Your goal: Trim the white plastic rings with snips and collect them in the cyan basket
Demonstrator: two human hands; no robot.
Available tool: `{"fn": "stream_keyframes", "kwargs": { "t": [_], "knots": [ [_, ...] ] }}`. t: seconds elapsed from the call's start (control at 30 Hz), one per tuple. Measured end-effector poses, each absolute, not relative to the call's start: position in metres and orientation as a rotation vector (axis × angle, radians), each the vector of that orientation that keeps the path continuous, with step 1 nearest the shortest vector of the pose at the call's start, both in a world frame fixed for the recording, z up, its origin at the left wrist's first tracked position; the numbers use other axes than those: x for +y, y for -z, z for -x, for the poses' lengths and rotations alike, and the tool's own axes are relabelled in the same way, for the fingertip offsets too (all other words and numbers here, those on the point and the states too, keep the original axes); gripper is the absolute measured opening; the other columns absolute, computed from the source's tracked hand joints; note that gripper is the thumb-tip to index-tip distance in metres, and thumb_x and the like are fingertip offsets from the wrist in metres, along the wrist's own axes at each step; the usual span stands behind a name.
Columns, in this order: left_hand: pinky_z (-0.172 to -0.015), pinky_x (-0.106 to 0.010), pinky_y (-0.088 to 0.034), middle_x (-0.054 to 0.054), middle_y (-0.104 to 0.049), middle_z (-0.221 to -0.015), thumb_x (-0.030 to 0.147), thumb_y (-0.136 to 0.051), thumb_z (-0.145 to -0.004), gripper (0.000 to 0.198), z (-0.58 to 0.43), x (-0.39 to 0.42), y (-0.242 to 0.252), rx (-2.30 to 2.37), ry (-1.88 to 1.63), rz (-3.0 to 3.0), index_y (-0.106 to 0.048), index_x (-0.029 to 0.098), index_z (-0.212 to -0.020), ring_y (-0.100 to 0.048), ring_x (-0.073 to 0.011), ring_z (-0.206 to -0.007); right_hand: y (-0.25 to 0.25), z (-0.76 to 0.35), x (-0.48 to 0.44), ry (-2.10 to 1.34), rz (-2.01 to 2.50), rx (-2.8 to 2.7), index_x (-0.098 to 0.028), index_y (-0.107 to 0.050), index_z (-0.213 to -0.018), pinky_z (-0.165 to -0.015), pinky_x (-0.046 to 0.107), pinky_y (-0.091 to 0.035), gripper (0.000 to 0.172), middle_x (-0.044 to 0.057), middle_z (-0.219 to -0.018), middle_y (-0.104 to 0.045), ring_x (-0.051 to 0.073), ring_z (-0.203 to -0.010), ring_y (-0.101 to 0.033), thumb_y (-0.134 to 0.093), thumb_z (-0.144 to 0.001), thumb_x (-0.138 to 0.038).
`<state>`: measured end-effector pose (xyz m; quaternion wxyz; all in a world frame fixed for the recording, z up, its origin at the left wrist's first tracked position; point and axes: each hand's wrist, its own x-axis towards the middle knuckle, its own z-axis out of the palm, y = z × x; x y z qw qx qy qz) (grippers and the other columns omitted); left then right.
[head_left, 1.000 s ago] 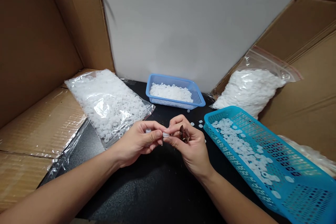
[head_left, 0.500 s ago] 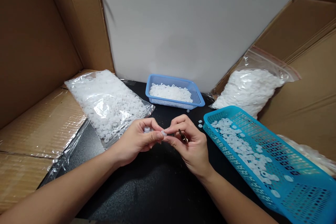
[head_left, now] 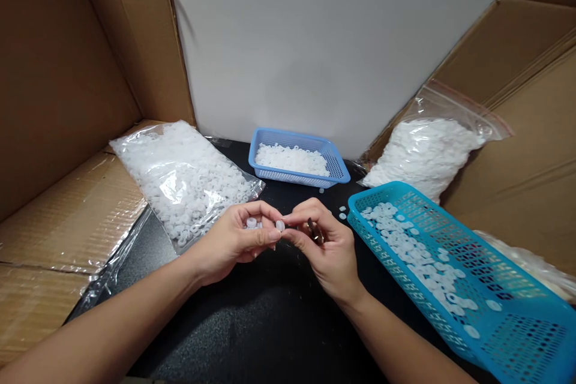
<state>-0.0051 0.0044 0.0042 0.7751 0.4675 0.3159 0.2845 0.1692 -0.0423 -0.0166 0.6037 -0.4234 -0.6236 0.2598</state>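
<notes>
White disc [head_left: 279,225]: located between the fingertips of both hands, seemingly raised above the table [head_left: 252,324]. I take it as the centre of the dial, with 12 toward the pale panel [head_left: 315,42].

Grip, left hand [head_left: 238,237]: thumb and forefinger closed in on the disc's 9 o'clock side; further white pieces [head_left: 252,224] lie within the curled fingers. Grip, right hand [head_left: 328,246]: thumb and forefinger pinching at 3 o'clock. A dark glossy item [head_left: 316,231] sits against that hand; from my remote station I cannot tell whether it is held or worn.

Surroundings: blue basket [head_left: 299,179] just past 12, teal basket [head_left: 526,342] between 3 and 4, filled bags at 10 [head_left: 189,180] and 2 [head_left: 427,150].

Handling, in my judgement: very light, probably moulded plastic, fairly stiff with slight give at the edge. Breakage risk rated low. The smooth finish could let it skid or flip under uneven pressure. I would take hold at the rim, on opposite sides, with fingertip pads only and light, even force. Pinching one edge alone would likely tip it. Thickness and any centre hole: too small to confirm.
</notes>
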Motion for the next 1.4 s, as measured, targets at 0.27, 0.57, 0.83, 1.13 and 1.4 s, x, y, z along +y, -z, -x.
{"fn": "stream_keyframes", "kwargs": {
  "t": [0.27, 0.57, 0.83, 1.13, 1.4],
  "knots": [
    [-0.041, -0.015, -0.016, 0.005, -0.049, -0.059, 0.04, -0.087, -0.075, 0.035, 0.006, 0.005, -0.002, 0.667, -0.645, -1.114, -0.065, 0.015, -0.084, -0.029, -0.0029, -0.047, 0.014, -0.17, -0.044, -0.464, 0.975, -1.54, -0.023, -0.077, -0.093, -0.055, 0.022, -0.042, 0.007, 0.002, -0.082, -0.06, 0.01, -0.07, -0.057, -0.071, -0.092, -0.024],
    [-0.044, -0.016, -0.028, 0.002, -0.06, -0.063, 0.035, -0.088, -0.075, 0.029, 0.006, 0.003, -0.001, 0.7, -0.762, -1.146, -0.068, 0.015, -0.08, -0.041, -0.0039, -0.048, 0.011, -0.18, -0.045, -0.392, 0.972, -1.689, -0.025, -0.069, -0.133, -0.067, 0.026, -0.052, 0.04, 0.005, -0.091, -0.058, 0.013, -0.081, -0.059, -0.047, -0.106, -0.044],
    [-0.043, -0.015, -0.023, -0.002, -0.071, -0.069, 0.033, -0.085, -0.079, 0.029, 0.006, 0.003, -0.003, 0.634, -0.756, -1.074, -0.063, 0.014, -0.083, -0.039, -0.0026, -0.047, 0.007, -0.194, -0.043, 0.164, 0.935, -1.983, -0.021, -0.06, -0.144, -0.066, 0.025, -0.049, 0.044, 0.006, -0.091, -0.066, 0.012, -0.078, -0.062, -0.057, -0.101, -0.015],
    [-0.041, -0.015, -0.025, -0.001, -0.069, -0.069, 0.034, -0.084, -0.08, 0.03, 0.008, 0.003, -0.003, 0.628, -0.769, -1.14, -0.061, 0.014, -0.081, -0.038, -0.0023, -0.046, 0.003, -0.198, -0.044, 0.324, 0.937, -2.065, -0.011, -0.07, -0.126, -0.063, 0.023, -0.045, 0.029, 0.005, -0.084, -0.067, 0.01, -0.073, -0.059, -0.059, -0.1, -0.014],
    [-0.041, -0.014, -0.027, 0.0, -0.069, -0.068, 0.035, -0.081, -0.084, 0.029, 0.007, 0.004, -0.004, 0.639, -0.756, -1.246, -0.061, 0.014, -0.08, -0.037, -0.0015, -0.045, -0.003, -0.198, -0.044, 0.419, 0.919, -2.114, -0.011, -0.073, -0.122, -0.063, 0.023, -0.04, 0.026, 0.004, -0.08, -0.067, 0.01, -0.07, -0.055, -0.058, -0.101, -0.016]
  ]
}}
